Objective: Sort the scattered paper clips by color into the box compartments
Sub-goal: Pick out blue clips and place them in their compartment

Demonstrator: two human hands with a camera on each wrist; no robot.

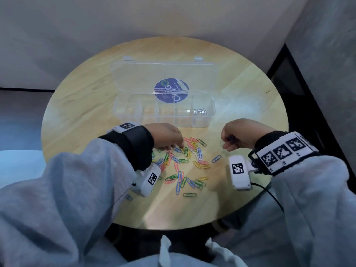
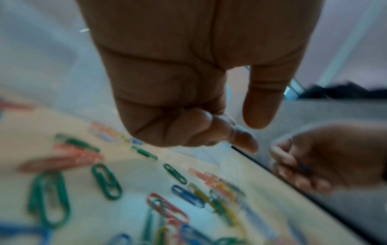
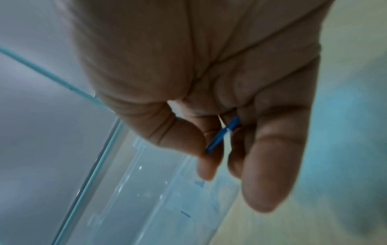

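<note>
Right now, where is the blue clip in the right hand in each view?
Head: the blue clip peeks from the curled right hand, right of centre, just below the box.
Left wrist: a dark speck in that hand, right edge.
Right wrist: centre, pinched by the fingers.
Shared landmark: the clear box.

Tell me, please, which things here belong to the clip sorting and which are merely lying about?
Belonging: scattered paper clips; clear compartment box; silver clips in its rightmost compartment; blue clip pinched in right hand; left hand.
Lying about: round sticker; wooden table.
</note>
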